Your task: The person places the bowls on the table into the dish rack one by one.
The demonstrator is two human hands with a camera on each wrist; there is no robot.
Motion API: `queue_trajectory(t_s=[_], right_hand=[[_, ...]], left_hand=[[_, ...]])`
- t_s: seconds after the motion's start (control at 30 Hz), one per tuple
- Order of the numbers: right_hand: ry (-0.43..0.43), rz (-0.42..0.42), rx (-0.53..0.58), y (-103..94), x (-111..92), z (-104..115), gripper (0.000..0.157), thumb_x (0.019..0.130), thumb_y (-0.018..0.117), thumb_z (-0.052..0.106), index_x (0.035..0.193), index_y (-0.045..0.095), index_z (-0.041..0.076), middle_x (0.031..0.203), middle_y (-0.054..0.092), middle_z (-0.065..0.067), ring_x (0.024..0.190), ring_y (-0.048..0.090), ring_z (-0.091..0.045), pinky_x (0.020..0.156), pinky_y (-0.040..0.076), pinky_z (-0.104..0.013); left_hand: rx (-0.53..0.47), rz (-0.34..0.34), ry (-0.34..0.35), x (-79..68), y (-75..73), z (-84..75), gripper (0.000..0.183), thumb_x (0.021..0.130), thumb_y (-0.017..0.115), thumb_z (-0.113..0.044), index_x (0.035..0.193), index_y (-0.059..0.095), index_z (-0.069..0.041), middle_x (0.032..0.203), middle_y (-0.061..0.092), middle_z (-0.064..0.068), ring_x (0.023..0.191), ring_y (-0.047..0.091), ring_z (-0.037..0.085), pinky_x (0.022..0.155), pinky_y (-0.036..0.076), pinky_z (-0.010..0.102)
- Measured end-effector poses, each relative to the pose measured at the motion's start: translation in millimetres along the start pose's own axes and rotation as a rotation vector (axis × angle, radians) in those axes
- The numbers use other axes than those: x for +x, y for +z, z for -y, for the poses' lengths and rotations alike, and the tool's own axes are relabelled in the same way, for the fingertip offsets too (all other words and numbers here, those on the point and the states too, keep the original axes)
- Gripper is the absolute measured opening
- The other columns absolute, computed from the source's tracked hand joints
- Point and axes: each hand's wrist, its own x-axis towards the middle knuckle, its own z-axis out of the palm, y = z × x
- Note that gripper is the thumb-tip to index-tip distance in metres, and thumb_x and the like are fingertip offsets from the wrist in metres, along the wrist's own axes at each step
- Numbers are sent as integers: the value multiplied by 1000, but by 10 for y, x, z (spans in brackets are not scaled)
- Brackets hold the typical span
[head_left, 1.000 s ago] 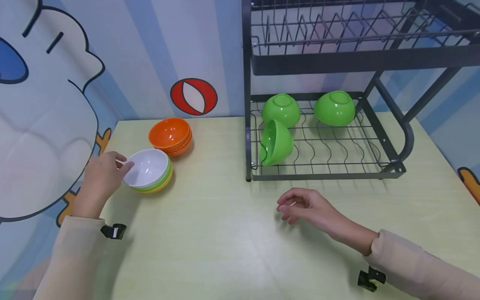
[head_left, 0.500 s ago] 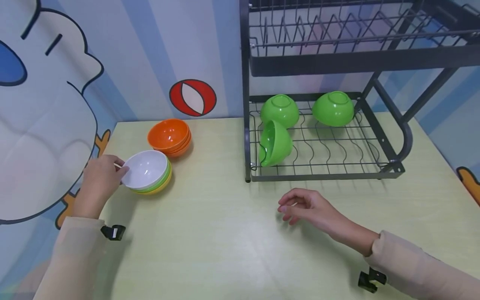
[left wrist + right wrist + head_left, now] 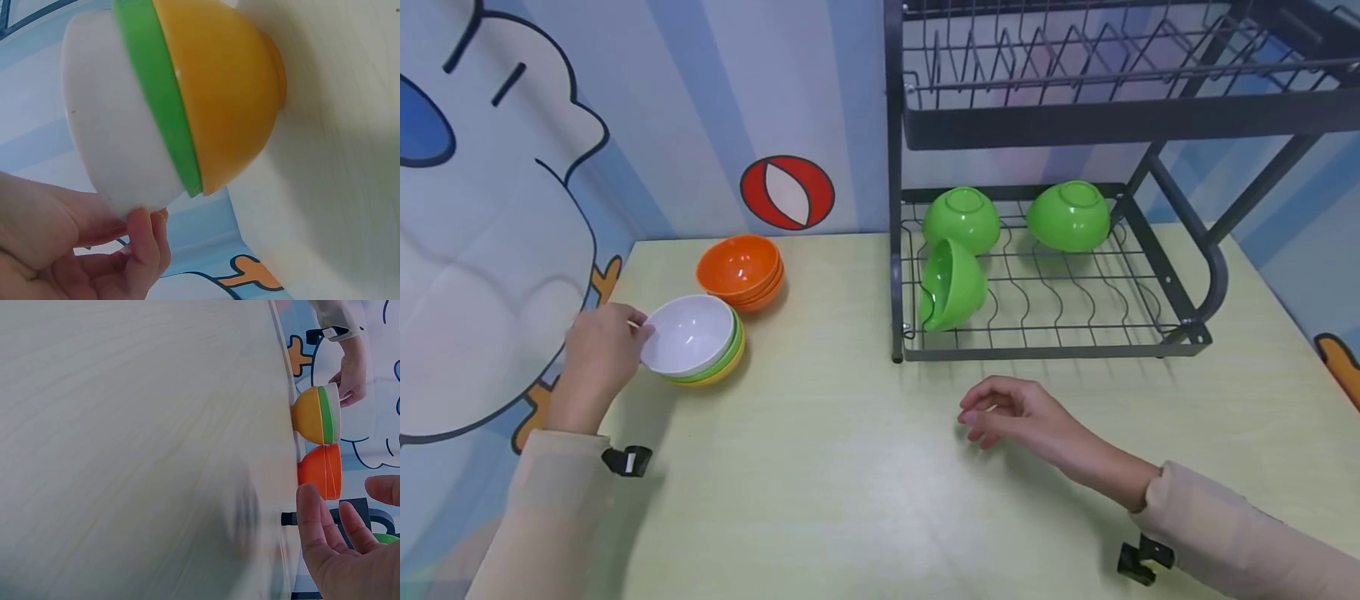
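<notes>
Over the last second our left hand (image 3: 601, 357) has gone from reaching at the near-left rim of the white bowl (image 3: 688, 335) to pinching it, and the bowl has shifted slightly toward that hand. Its grip is closed down to the bowl's wall, thumb against fingers, with hold of nothing else that we can see. The white bowl sits on top of the stack, nested inside a green bowl (image 3: 161, 94) and a yellow bowl (image 3: 228, 94) on the bench (image 3: 820, 467), beside the orange bowls (image 3: 739, 268). We judge the separating of the white bowl to be just begun, since it has not yet come clear. Our right hand (image 3: 1015, 417) hovers in front of the dish rack (image 3: 1052, 355), its grip loosely parted and holding nothing; three upturned or tilted bowls (image 3: 962, 218) lie on the lower tier.
</notes>
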Motion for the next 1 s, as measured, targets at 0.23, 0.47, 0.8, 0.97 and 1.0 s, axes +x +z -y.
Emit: queue_trajectory(t_s=[0.23,0.47,0.8,0.97,1.0], right_hand=[[-2,11,0,0,6,0,35,97,66,15,117,56,-12,107,64,-27,92,67,-40,81,59,-44],[-6,14,1,12,13,1,34,97,66,15,116,56,-11,107,64,-27,93,67,-40,81,59,-45],[-10,16,16,14,23,-18,35,97,65,15,116,55,-13,106,64,-28,91,68,-39,81,59,-45],[-7,10,21,9,30,-21,34,97,64,14,116,55,-13,107,65,-28,91,68,-38,81,59,-46],[-7,10,23,7,33,-21,34,97,64,14,117,55,-13,108,65,-28,92,68,-38,82,59,-45]], left_hand=[[-14,-22,10,-56,-82,-30,30,102,56,-8,119,60,16,108,60,35,85,59,43,63,60,42],[-17,-73,62,-140,-171,-108,29,101,57,-7,118,60,17,106,62,37,84,65,44,64,61,47],[-31,-102,93,-229,-237,-252,31,102,58,-10,120,60,15,106,63,35,81,65,42,60,60,45],[-48,-81,96,-303,-264,-357,33,102,58,-13,124,61,12,110,63,33,86,62,42,64,61,45],[-50,-82,107,-322,-268,-377,33,102,58,-13,124,61,11,110,63,33,86,61,42,64,61,45]])
